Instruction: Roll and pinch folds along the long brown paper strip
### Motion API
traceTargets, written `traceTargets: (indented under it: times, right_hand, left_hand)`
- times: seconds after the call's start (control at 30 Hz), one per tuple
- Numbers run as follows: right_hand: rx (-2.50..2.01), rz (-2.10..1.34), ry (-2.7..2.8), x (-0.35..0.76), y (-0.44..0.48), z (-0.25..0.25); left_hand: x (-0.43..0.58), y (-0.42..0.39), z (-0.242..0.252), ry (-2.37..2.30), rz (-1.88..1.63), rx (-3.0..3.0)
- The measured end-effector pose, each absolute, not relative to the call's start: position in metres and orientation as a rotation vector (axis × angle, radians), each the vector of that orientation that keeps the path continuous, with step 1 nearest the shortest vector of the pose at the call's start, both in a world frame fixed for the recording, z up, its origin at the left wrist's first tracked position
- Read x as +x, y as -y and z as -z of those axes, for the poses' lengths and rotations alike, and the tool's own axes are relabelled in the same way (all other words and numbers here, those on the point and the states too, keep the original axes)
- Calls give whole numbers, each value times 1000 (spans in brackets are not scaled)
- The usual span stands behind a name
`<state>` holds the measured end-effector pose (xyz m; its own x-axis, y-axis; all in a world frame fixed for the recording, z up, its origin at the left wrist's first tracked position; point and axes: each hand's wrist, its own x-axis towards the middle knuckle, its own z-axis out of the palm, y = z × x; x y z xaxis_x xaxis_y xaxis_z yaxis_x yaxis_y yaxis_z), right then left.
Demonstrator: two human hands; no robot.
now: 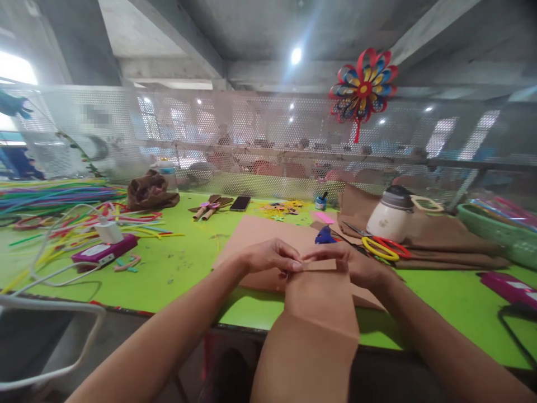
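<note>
A long strip of brown kraft paper [319,305] runs from the green table down over its front edge. Its far end is folded over into a narrow flap, and a crease crosses it lower down. My left hand [272,258] pinches the flap's left end between thumb and fingers. At the flap's right side my right hand [352,263] is closed on the same paper, its fingers laid along the fold. Beneath both hands lies a larger brown paper sheet [251,235]. Just behind my right hand is a dark blue tool [325,235], partly hidden.
Right of my hands are yellow- and red-handled scissors [380,248], a cream jar [390,215] and folded brown material [453,240]. A phone [240,203] lies at the back. To the left are a purple power strip [104,252], white cables and coloured strips [54,196].
</note>
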<state>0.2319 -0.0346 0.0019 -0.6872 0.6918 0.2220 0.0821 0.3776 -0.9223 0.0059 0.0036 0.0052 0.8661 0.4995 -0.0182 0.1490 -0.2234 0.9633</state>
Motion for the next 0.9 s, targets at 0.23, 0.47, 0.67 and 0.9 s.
traceTargets:
  times: [0.23,0.47,0.67,0.9]
  right_hand:
    - [-654,-1277,1976,230,37,2]
    - [-800,-1285,1861,226,30,0]
    - [-1104,-1137,2337,209,1,-13]
    - [-1114,-756,2687,192,-32,0]
  left_hand:
    - [22,3,10,-373,-214,1565]
    - [2,-17,7,-540,-460,1726]
    - [-20,-36,4,-793,-725,1632]
    - [-19,-34,15,-973,-448,2267]
